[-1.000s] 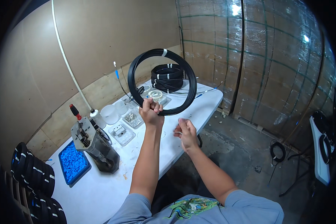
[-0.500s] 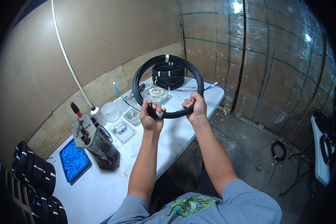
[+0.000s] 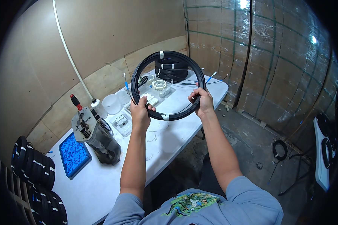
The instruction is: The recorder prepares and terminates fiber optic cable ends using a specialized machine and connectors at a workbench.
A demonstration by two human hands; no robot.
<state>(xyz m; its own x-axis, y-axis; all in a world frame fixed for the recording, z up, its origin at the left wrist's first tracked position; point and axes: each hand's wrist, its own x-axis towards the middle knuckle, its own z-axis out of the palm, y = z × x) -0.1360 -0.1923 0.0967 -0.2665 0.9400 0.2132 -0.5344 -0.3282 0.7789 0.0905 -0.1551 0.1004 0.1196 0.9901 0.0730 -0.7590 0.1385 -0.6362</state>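
Gripping black cable coil [image 3: 136, 77] at centre frame in curled fingers [image 3: 194, 96] of left hand [image 3: 140, 113] and right hand [image 3: 204, 102] | no longer one-handed | now supported on both sides above desk [image 3: 161, 145]

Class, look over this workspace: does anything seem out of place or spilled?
A black coil lies on the floor at right, one end trailing; odd, since similar coils are stacked on the white table.

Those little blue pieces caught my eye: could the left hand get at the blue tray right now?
Probably not directly: the left hand grips the coil, and the machine stands between that hand and the tray.
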